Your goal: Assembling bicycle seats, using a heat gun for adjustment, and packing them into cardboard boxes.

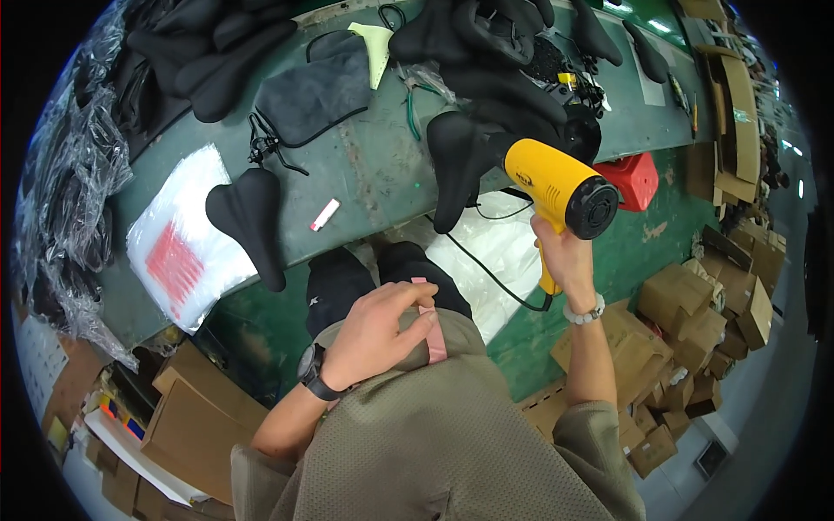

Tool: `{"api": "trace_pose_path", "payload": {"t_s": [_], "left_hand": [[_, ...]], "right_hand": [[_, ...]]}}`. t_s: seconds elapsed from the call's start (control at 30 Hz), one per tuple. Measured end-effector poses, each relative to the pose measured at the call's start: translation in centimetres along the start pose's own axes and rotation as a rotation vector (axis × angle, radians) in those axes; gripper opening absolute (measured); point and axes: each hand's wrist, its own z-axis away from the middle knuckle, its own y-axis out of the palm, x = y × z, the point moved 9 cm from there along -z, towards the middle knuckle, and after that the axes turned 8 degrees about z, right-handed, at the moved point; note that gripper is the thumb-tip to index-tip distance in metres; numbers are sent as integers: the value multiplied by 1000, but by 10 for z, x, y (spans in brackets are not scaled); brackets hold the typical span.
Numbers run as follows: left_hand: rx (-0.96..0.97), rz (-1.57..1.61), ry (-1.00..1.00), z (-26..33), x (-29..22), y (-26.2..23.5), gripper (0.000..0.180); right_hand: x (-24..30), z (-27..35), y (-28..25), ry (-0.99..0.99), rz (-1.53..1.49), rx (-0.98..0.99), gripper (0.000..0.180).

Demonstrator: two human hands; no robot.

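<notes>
Main worry for me is the nozzle on that yellow heat gun (546,178). It's up over the front edge of the green workbench (347,174), pointing toward a black bike seat (453,161), and from this angle they look really close; can't tell if they touch. Can't tell if it's switched on either. If it is, I'd say lingering on one spot could scorch or wrinkle the cover. The black cord (491,273) loops down from the handle in front of the pale plastic sheet (512,247), so my guess is a snag could yank the aim off. Swing the hot end left and that thing that looks like a lighter (325,214) would be a bad target.

Grip-wise, the right hand (565,260) is wrapped around the handle, fingers closed, gun out to the right of the body. Looks solid, though it's a one-hand hold. The left hand (378,334) is down at the waist, fingers loosely bent, thumb apart, lying over a pink strip (434,339). Can't tell if it's pinching the strip or just resting there.
</notes>
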Motion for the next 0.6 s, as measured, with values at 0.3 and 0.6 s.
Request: {"api": "trace_pose_path", "payload": {"t_s": [0.3, 0.6], "left_hand": [[-46, -8, -6, -10, -3, 9, 31], [-45, -61, -3, -12, -2, 17, 30]], "right_hand": [[-4, 5, 1, -36, 24, 58, 35], [-20, 16, 4, -16, -21, 94, 36]]}}
